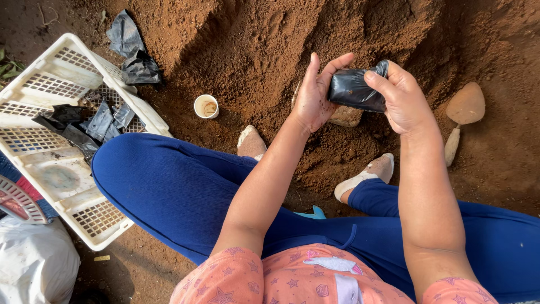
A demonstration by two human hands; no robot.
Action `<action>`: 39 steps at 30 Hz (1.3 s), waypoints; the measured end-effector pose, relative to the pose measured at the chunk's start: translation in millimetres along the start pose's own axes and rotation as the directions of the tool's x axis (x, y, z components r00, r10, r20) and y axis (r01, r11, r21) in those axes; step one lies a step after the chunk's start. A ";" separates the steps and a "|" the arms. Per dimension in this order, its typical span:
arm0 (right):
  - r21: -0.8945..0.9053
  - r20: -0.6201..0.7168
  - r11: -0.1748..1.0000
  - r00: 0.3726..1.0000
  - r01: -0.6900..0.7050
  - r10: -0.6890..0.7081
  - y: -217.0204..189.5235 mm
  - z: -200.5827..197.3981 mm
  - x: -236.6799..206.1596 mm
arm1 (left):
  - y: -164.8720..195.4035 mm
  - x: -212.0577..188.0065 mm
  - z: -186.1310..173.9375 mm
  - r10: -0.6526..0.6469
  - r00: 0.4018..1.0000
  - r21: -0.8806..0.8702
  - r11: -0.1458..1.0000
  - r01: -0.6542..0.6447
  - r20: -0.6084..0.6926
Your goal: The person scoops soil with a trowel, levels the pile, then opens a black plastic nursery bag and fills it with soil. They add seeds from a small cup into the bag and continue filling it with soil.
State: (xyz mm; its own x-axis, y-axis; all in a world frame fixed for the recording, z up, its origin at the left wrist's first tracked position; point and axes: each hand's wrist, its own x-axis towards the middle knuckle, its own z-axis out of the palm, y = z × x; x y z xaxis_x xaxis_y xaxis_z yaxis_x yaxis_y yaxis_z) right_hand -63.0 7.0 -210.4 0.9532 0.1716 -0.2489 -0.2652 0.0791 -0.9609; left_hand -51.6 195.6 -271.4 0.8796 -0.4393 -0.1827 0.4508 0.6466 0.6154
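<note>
The black bag (355,88) is up off the ground, held between both hands over the far slope of the soil heap (253,50). Its long axis runs left to right, tilting slightly up toward the right. The right hand (400,100) wraps the bag's right end, fingers curled over the top and thumb underneath, so it carries the bag. The left hand (314,97) is at the bag's left end: its fingers stand nearly straight and spread a little, with the palm pressed flat against that end and the thumb arched over the top edge. So the bag lies to the right of the left fingers and to the left of the right palm, squeezed from both ends along its length. Both hands touch it, but the right one has the closed grip.

A trowel (462,112) lies on the soil just right of the right hand, handle pointing near. A small white cup (206,106) stands in the dirt well left of the hands. Farther left, a white crate (39,79) holds more flat black bags, with a couple lying on the ground beyond it
</note>
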 end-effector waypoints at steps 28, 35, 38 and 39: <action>0.061 0.011 0.998 1.000 -0.020 0.019 -18.0 -2.0 -6.1 | -11.1 10.1 -8.9 -0.208 0.974 0.148 0.965 0.219 -0.084; -0.344 0.014 0.927 0.988 0.151 -0.156 -16.9 -1.0 -10.9 | -14.4 9.3 -5.8 -0.282 0.959 0.169 0.945 0.281 -0.020; -0.209 -0.013 0.965 0.986 0.158 -0.164 -6.8 -3.3 -5.5 | -12.3 10.8 2.1 -0.068 0.991 0.218 0.972 0.091 -0.114; -0.170 -0.023 0.974 0.987 0.151 -0.157 -3.5 -4.2 -3.6 | -10.7 11.7 4.4 0.054 0.988 0.243 0.970 -0.017 -0.144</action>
State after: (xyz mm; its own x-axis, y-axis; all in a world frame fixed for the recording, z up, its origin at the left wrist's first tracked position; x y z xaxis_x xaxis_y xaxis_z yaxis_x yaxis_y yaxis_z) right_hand -64.9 2.0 -206.6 0.9861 0.1345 -0.0978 -0.0898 -0.0642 -0.9939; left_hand -46.8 180.8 -276.8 0.9153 -0.3092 -0.2582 0.3850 0.4829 0.7865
